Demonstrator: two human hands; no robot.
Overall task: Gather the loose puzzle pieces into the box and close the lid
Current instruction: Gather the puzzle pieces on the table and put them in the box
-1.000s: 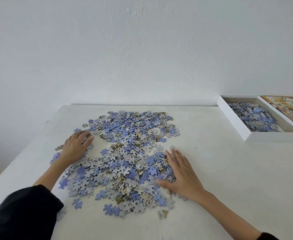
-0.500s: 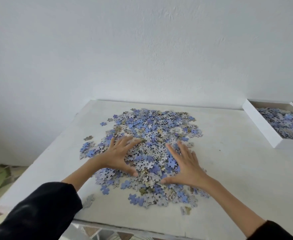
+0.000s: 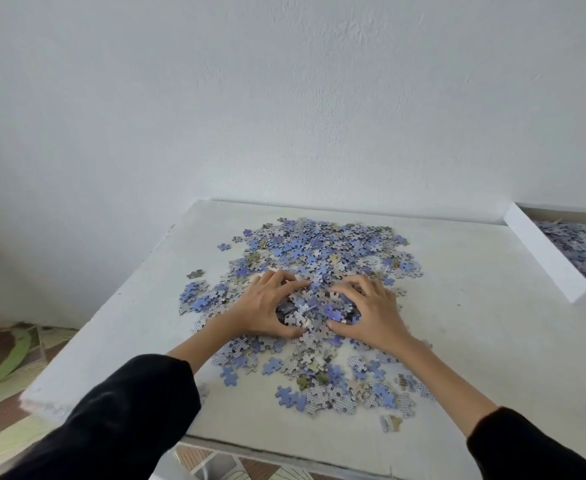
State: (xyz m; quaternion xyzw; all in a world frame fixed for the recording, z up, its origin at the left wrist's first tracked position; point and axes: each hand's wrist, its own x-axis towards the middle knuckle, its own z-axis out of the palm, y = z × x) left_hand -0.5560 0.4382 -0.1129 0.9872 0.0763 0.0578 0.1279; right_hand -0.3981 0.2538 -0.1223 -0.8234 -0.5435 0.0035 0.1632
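Cupping: the left grip (image 3: 263, 306) and the right grip (image 3: 371, 310) are curling round a small mound of puzzle pieces (image 3: 314, 306), one from each side.
Mound and grips: the mound is sitting between the two palms and touching the fingers and thumbs of both; the thumbs are almost meeting at its near edge, and the fingertips are arching over its far edge.
Grip state: each is forming a narrow cup with bent fingers, holding pieces against the other; whether the mound is resting on the counter (image 3: 475, 323) or clear of it, I cannot tell.
Hand pose: both are lying knuckles up, with bare forearms angling inward from black sleeves (image 3: 118, 420).
Loose spread: more pieces are lying in a broad patch beyond the fingertips, and others are trailing toward the near edge under and beside the wrists.
Strays: a dark single piece (image 3: 195, 273) is lying apart, left of the spread.
Box: the white box (image 3: 544, 258) is standing open, well apart at the counter's far right and cut by the frame edge, with a layer of pieces lying inside.
Surroundings: a white wall (image 3: 284, 98) is rising behind the counter.
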